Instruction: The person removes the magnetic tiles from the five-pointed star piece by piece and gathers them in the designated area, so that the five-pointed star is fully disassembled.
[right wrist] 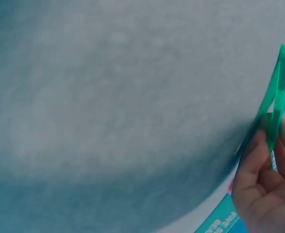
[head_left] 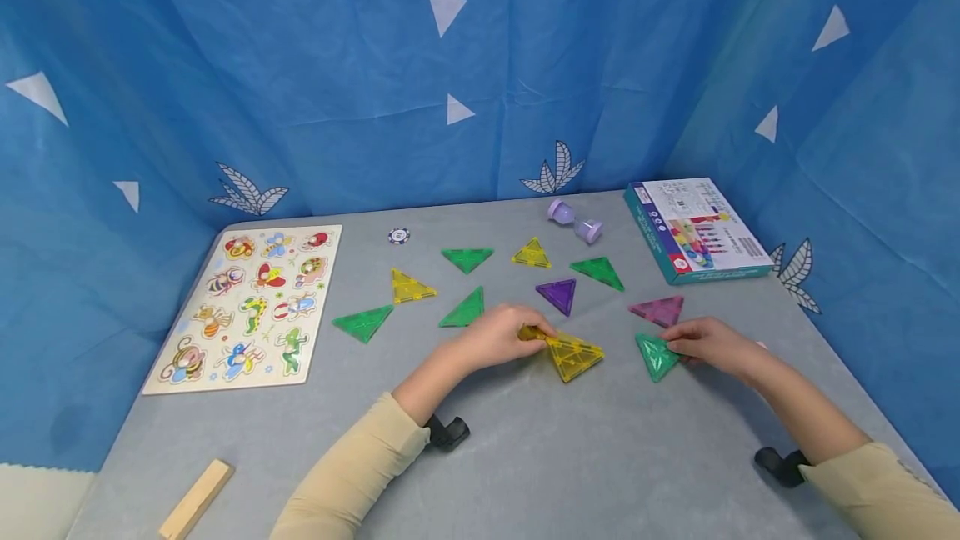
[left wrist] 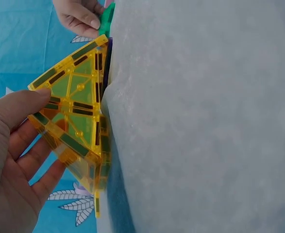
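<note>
Near the middle of the table my left hand (head_left: 501, 337) holds joined yellow magnetic triangle tiles (head_left: 576, 357) between thumb and fingers. In the left wrist view these yellow tiles (left wrist: 79, 97) meet at an angle, with the thumb on their near corner and the other fingers behind. To the right, my right hand (head_left: 711, 343) pinches a green magnetic triangle tile (head_left: 655, 357) by its edge. The right wrist view shows this green tile (right wrist: 278, 92) edge-on, raised at a slant. Just behind it lies a pink triangle tile (head_left: 658, 311).
Loose triangle tiles lie behind the hands, among them a purple one (head_left: 558, 296), a green one (head_left: 467, 259) and a yellow one (head_left: 532, 252). Around them are a lilac sand timer (head_left: 576, 221), a box (head_left: 697, 227), an insect puzzle board (head_left: 247, 307), a chip (head_left: 399, 236) and a wooden block (head_left: 197, 500).
</note>
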Motion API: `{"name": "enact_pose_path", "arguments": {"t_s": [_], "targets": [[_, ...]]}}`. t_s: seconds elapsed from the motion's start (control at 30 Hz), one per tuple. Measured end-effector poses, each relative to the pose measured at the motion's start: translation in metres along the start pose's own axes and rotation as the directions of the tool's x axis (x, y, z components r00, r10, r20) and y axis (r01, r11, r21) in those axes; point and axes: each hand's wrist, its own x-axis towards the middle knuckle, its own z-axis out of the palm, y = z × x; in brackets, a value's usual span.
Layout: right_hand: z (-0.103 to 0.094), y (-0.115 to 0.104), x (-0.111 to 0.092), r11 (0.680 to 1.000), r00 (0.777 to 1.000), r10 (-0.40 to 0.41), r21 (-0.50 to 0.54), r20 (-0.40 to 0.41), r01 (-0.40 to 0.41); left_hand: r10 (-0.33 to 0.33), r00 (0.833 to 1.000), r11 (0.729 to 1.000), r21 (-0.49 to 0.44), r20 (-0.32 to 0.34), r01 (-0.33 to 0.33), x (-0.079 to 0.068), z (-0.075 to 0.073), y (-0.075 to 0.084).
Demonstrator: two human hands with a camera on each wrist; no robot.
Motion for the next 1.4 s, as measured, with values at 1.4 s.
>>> {"name": "enact_pose_path", "arguments": {"t_s": [1.4], "targets": [[0.141, -0.112, 0.029, 0.495, 0.527, -0.833, -0.653, -0.169, 0.573, 0.026, 0.961, 0.882, 0.459, -0.276, 0.108, -0.057, 0.011, 0.046]]}}
